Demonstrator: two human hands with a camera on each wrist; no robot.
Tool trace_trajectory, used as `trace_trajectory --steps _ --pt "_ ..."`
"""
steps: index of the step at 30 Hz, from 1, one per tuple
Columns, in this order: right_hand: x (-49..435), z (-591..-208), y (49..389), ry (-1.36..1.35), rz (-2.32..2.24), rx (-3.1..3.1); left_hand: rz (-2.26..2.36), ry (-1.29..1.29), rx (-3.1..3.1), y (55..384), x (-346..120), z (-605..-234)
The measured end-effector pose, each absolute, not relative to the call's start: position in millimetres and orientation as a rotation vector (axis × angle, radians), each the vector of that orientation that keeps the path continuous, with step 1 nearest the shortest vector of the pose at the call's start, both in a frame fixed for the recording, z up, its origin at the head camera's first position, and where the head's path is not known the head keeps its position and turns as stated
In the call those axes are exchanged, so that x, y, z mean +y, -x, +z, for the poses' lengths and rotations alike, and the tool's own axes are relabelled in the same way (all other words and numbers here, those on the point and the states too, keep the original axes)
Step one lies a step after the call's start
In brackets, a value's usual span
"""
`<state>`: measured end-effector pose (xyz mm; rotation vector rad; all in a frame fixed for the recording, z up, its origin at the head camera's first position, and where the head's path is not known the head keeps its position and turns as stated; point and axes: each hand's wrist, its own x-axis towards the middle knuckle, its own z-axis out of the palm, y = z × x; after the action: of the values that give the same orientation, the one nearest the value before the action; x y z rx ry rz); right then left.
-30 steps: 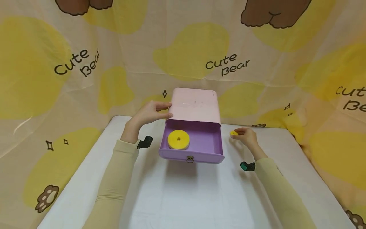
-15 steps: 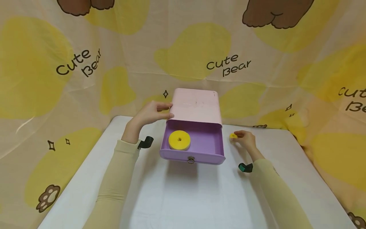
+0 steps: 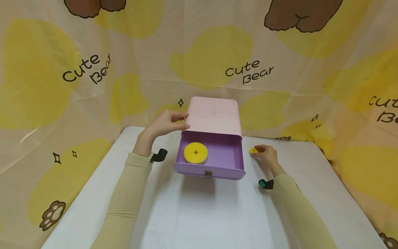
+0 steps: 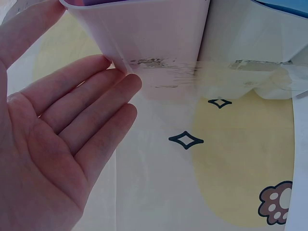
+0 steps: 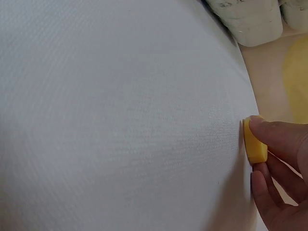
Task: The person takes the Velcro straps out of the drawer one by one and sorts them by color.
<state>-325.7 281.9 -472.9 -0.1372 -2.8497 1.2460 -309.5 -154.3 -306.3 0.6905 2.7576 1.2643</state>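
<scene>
A pale pink box [image 3: 214, 116] has its purple drawer [image 3: 225, 150] pulled out toward me. In the drawer's left part lies a large yellow disc [image 3: 195, 158] with a small centre hole. My left hand [image 3: 164, 123] touches the box's left side; in the left wrist view its fingers [image 4: 98, 113] are straight and the thumb reaches to the box's front edge. To the right of the drawer, my right hand [image 3: 268, 155] pinches a small yellow ring-shaped piece [image 3: 252, 151] between thumb and fingers, close to the white surface. The right wrist view shows this piece [image 5: 256, 142] edge-on.
A white-covered table [image 3: 205, 214] lies beneath everything. Behind and at both sides hangs a printed cloth [image 3: 214, 55] with bears and lettering. The drawer front carries a metal ring pull [image 3: 208, 175]. A black wrist mount [image 3: 159, 155] sticks out from the left sleeve.
My right hand has moved slightly nearer and lower with the small yellow piece in its pinch. The left hand, box and large disc hold their places, apart from a slight shift of the view.
</scene>
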Motion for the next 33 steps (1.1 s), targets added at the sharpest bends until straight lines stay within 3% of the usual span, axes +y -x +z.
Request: trace_trajectory --steps 16,33 --pt "284 -476 325 0.134 1.239 -2.852 1.268 -0.68 2.753 310 -154 -307" --pt "294 -445 312 0.079 1.166 -2.857 1.267 -0.676 2.75 310 -154 -307"
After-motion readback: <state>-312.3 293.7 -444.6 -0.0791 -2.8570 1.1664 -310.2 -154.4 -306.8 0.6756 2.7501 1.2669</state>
